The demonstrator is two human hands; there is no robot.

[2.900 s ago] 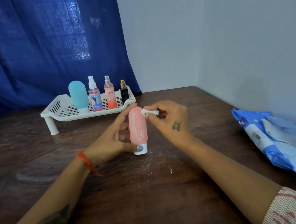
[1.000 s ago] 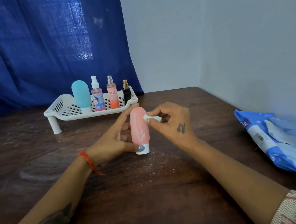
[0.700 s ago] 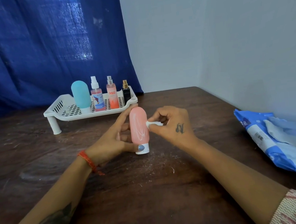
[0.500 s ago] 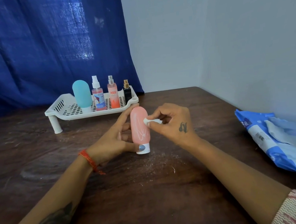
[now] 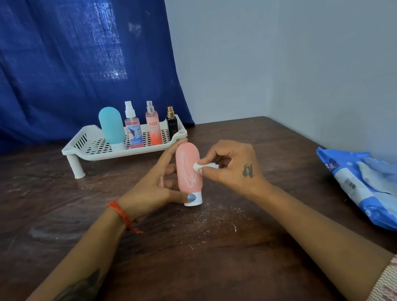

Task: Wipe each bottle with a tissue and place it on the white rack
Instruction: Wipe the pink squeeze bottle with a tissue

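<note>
1. Your left hand (image 5: 153,192) gripped the pink bottle (image 5: 189,173), which stood cap-down on the counter (image 5: 204,260), thumb at the white cap.
2. Your right hand (image 5: 233,168) pinched a wadded tissue (image 5: 200,166) against the bottle's side.
3. Behind, the white rack (image 5: 109,150) held four bottles upright.

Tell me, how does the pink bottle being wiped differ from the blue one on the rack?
The pink bottle stands on the table, steadied by the left hand; the blue bottle stands untouched on the white rack. White scribbles show on the pink one, none on the blue. Both share a rounded shape and rest on white caps.
</note>
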